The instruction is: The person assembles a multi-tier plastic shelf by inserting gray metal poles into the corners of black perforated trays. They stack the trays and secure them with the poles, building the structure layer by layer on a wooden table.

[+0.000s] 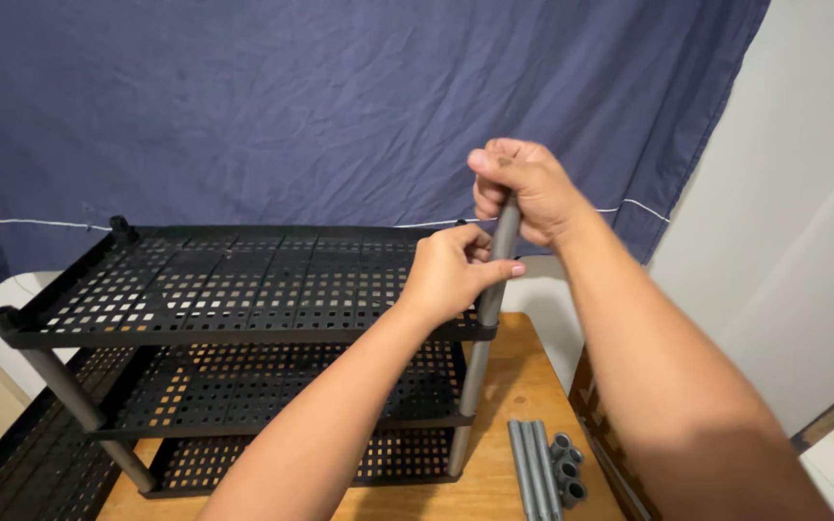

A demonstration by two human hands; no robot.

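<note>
Both hands close on a grey tube (494, 280) at the black rack's (243, 289) front right corner, centre frame: right hand (523, 188) gripping its top, left hand (451, 270) below.

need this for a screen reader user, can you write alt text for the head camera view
Both hands grip a grey tube standing at the front right corner of a black perforated shelf rack: the right hand at its top, the left hand just below. The rack stands on a wooden table before a dark blue cloth, with spare grey tubes lying nearby.
</note>
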